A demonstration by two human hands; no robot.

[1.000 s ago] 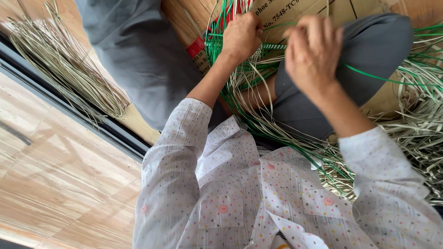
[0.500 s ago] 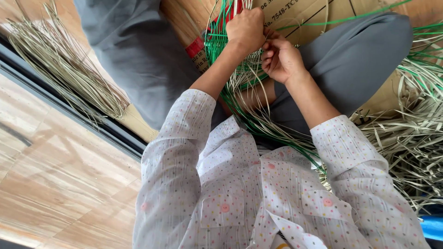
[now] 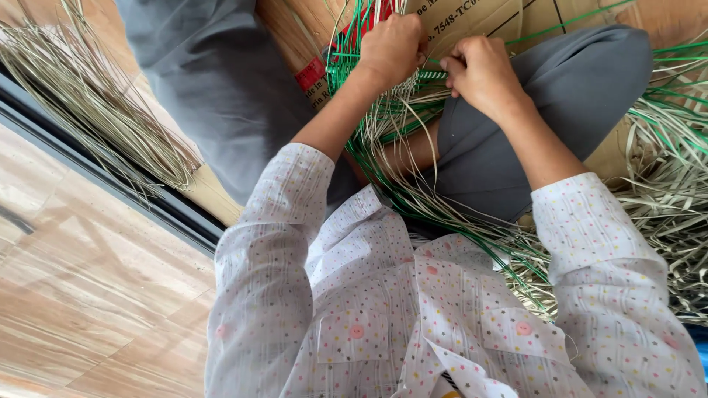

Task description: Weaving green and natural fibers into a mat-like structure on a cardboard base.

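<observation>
A partly woven piece of green and pale straw strips (image 3: 391, 121) lies over my lap, between my grey-trousered knees (image 3: 560, 96). At the top edge of the weave, my left hand (image 3: 391, 48) is closed in a fist around a bunch of green strips. My right hand (image 3: 483, 74) is just beside it, its fingers pinched on a strip at the same edge. The two hands almost touch. Long loose ends of the strips trail down toward my dotted white shirt (image 3: 383, 309).
A flat cardboard sheet (image 3: 472, 18) lies under the work. A heap of loose pale and green strips (image 3: 664, 184) lies at the right, and a bundle of dry pale straw (image 3: 96, 118) at the left by a dark door track (image 3: 110, 177). Wood-look flooring (image 3: 88, 295) fills the lower left.
My right hand has come in from the right, where it was raised and spread, to the weave's edge beside my left hand and closed on a strip. The left hand has stayed put.
</observation>
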